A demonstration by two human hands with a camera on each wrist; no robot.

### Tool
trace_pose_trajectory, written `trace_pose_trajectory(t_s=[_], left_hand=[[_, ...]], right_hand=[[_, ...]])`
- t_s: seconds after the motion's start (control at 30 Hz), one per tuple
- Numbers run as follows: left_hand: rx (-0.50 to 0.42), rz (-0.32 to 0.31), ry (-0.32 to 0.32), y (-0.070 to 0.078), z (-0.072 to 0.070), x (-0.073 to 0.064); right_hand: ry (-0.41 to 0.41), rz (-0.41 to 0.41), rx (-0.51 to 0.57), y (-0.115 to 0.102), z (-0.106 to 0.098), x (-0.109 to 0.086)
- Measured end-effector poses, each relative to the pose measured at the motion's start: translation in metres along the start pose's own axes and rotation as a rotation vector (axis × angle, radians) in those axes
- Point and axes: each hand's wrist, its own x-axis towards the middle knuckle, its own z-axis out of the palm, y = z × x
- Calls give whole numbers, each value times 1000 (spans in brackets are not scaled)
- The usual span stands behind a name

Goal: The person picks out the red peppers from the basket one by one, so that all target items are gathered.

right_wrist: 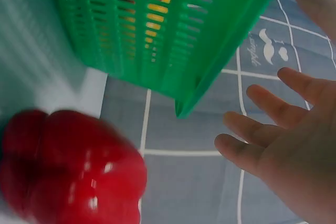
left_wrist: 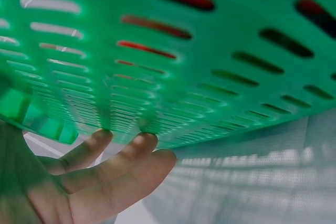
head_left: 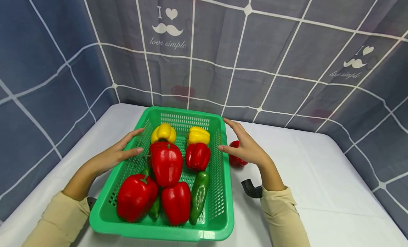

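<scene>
A green plastic basket (head_left: 227, 204) holds several red bell peppers (head_left: 167, 165), two yellow bell peppers (head_left: 199, 135) and long green vegetables (head_left: 199, 197). My left hand (head_left: 111, 158) is at the basket's left side, thumb and index finger extended over the rim. In the left wrist view its other fingers (left_wrist: 142, 174) lie loosely extended by the slotted outer wall. At the right rim my right hand (head_left: 248, 144) is spread, its thumb tip overlapping the edge. The right wrist view shows those fingers (right_wrist: 281, 103) apart from the basket wall, holding nothing.
One more red bell pepper (head_left: 237, 158) lies on the white tabletop (head_left: 306, 169) outside the basket, partly behind my right hand. A grey-blue checked cloth (head_left: 216, 45) hangs around the back and sides. A black wrist mount (head_left: 251, 189) juts out by the right sleeve.
</scene>
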Motion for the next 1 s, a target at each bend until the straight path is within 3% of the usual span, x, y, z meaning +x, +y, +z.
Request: trace_pose_trajectory(t_s=[0.63, 1.0], left_hand=[[-27, -15, -6, -2, 6, 1], [10, -5, 4, 0, 0, 3]], right_hand=[[-53, -65, 20, -13, 17, 28], [-122, -115, 3, -15, 32, 38]])
